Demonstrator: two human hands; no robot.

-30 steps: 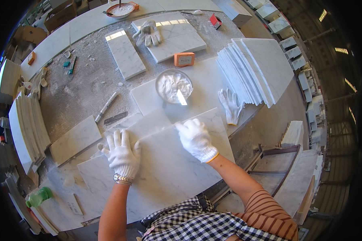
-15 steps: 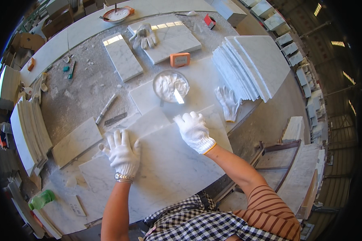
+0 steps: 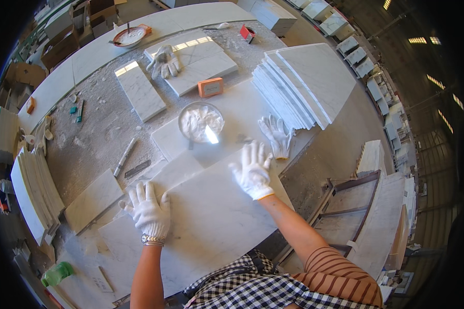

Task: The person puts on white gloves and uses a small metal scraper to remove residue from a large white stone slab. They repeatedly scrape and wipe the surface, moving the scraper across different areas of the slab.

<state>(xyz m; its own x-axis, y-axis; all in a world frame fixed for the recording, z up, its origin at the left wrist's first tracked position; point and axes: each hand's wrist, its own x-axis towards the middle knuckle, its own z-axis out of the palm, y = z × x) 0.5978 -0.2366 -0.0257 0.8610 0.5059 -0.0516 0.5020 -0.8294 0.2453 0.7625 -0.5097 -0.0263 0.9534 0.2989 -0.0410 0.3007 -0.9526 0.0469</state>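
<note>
A large grey-veined white marble slab (image 3: 206, 216) lies flat in front of me. My left hand (image 3: 148, 211), in a white knit glove with a watch at the wrist, rests palm down on its left part, fingers spread. Near the slab's far right edge is my right hand (image 3: 253, 172), gloved the same way, fingers apart and holding nothing. Beyond the slab stands a round bowl of white paste (image 3: 193, 116) with a pale blade stuck in it. A loose white glove (image 3: 277, 136) lies just past my right hand.
Stacked marble tiles (image 3: 307, 82) stand at the right, with another stack (image 3: 31, 190) at the left. An orange box (image 3: 210, 87) sits behind the bowl. A white marker (image 3: 125, 157) and a dark flat strip (image 3: 137, 169) lie left of centre. A green bottle (image 3: 58, 273) is at lower left.
My right hand has moved right and slightly nearer along the slab, its fingers now stretched out. The left hand keeps its place on the slab. The whole view has shifted a little.
</note>
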